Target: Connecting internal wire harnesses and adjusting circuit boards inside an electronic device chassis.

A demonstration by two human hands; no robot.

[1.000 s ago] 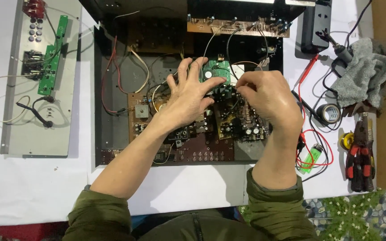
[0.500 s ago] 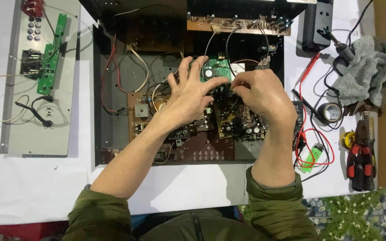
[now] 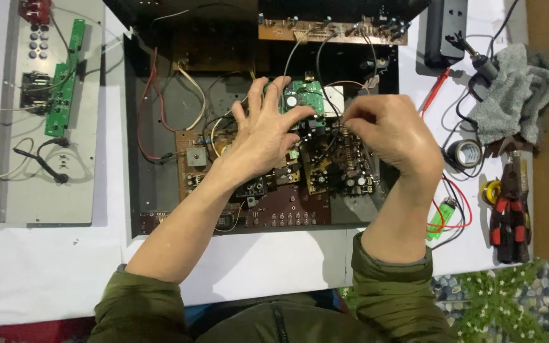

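Left hand point(image 3: 263, 130) spread flat over the brown circuit boards point(image 3: 312, 171) inside the open black metal case point(image 3: 154, 190), fingers loose and not gripping, fingertips touching the small green circuit board point(image 3: 301, 96). Right hand point(image 3: 394, 133) just at 3 o'clock of that green board, fingers curled in a pinch near thin wires point(image 3: 344, 86); cannot tell what sits in the pinch. Green board near the middle of the case, toward 12 o'clock, with a long brown board point(image 3: 332, 32) standing along the far edge. Grey metal panel point(image 3: 46, 190) lying well apart at 9 o'clock, with a narrow green board point(image 3: 63, 79) on it. Black power strip point(image 3: 445, 32) at 1 o'clock. Grey rag point(image 3: 522, 95) at 2 o'clock. Roll of tape point(image 3: 465, 154) just beside the right wrist at 3 o'clock. Red-handled pliers point(image 3: 511, 209) and a green lighter point(image 3: 438, 217) at 4 o'clock. All on a white table cover point(image 3: 46, 273). Olive green sleeves point(image 3: 389, 298) on both arms.
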